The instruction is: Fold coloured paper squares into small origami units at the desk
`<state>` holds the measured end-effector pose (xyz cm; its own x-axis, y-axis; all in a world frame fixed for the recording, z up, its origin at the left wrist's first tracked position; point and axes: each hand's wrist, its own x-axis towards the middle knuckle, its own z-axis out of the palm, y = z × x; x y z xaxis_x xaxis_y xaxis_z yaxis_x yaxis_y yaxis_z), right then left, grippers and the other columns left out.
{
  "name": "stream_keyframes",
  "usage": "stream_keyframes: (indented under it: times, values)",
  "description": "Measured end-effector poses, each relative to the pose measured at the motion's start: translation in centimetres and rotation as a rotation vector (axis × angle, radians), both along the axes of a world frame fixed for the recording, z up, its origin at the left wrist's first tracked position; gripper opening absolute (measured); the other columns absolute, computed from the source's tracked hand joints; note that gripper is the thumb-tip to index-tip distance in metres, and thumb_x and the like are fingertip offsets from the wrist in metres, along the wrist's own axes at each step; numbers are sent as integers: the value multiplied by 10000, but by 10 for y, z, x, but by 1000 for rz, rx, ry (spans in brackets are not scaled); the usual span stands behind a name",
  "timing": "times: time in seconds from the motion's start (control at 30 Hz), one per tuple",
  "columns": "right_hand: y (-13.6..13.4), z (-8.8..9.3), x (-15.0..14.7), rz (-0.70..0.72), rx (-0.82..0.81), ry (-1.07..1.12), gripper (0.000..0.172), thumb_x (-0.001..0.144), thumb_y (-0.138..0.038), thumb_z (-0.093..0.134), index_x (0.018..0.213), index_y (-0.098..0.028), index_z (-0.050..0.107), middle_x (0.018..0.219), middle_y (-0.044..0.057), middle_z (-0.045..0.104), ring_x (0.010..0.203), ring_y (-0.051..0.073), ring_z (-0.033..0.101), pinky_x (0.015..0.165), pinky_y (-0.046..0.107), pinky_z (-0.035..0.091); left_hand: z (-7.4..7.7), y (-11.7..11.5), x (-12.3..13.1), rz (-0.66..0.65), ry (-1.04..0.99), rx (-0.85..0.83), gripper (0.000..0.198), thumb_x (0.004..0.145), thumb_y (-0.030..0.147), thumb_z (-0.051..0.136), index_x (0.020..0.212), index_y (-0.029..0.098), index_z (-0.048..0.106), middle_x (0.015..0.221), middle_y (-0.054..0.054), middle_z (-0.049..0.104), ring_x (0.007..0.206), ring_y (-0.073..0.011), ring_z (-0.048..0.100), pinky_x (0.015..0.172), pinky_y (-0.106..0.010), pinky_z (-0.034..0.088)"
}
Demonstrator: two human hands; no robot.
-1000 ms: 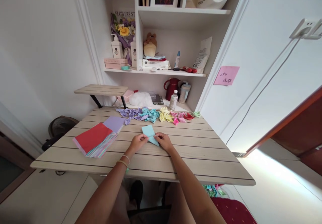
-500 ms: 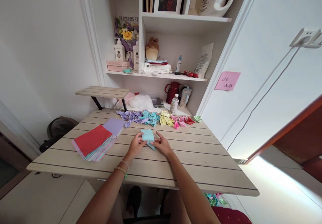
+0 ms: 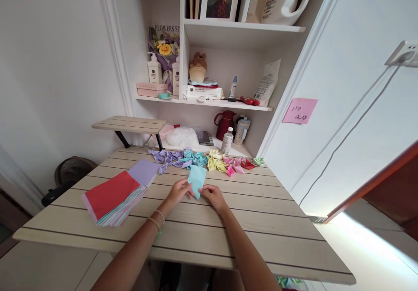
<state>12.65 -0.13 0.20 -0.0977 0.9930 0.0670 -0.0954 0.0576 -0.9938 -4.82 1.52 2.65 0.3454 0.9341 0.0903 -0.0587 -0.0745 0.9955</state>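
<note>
A light blue sheet of origami paper [image 3: 197, 177], partly folded, is held between my two hands over the middle of the table. My left hand [image 3: 179, 191] pinches its lower left edge with thumb and fingers. At the lower right edge, my right hand [image 3: 213, 195] grips it the same way. The paper narrows to a point at the bottom, between my thumbs. Just beyond it lies a row of folded paper pieces, with purple ones [image 3: 166, 157], blue ones [image 3: 196, 158], yellow ones [image 3: 216, 161] and pink ones [image 3: 237, 165].
A fanned stack of coloured paper [image 3: 112, 195], red on top, lies at the left beside a purple sheet [image 3: 143, 172]. A small raised wooden stand [image 3: 130, 124] is at the back left. Behind the row stand a clear bottle [image 3: 227, 141] and a dark red jug [image 3: 225, 124].
The blue paper has turned more upright and shows a longer face, its point now between my thumbs. Both hands have shifted their grip lower on it. The camera view has moved slightly.
</note>
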Motion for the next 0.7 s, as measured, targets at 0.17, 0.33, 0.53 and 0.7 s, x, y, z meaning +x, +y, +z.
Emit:
stream_keyframes:
  times: [0.17, 0.33, 0.53, 0.7]
  values:
    - [3, -4, 7, -121, -5, 71, 398, 614, -493, 707, 778, -138, 636, 395, -78, 423, 328, 60, 338, 344, 192, 252, -1, 13, 0, -29, -67, -87, 381, 603, 427, 743, 787, 112, 632, 711, -107, 713, 653, -212, 671, 693, -326, 497]
    - [6, -2, 9, -130, -25, 201, 498, 647, -432, 716, 1030, -143, 588, 514, -34, 562, 440, 93, 481, 486, 235, 456, -10, 22, 1, 70, -115, -179, 385, 634, 485, 705, 765, 128, 640, 764, -94, 723, 722, -224, 682, 762, -349, 495]
    - [7, 0, 13, -56, 9, 189, 812, 691, -373, 720, 1361, -219, 288, 607, -34, 603, 509, 111, 534, 560, 276, 500, -21, 22, 13, 60, -10, -78, 351, 678, 482, 665, 743, 138, 690, 751, -68, 729, 715, -226, 674, 726, -320, 504]
    - [7, -6, 15, 100, 36, 117, 814, 680, -308, 743, 1350, -237, 286, 728, -4, 639, 556, 105, 544, 552, 248, 467, -23, 19, 12, 120, 83, 20, 267, 689, 411, 669, 692, 148, 719, 726, -56, 729, 769, -232, 669, 734, -288, 498]
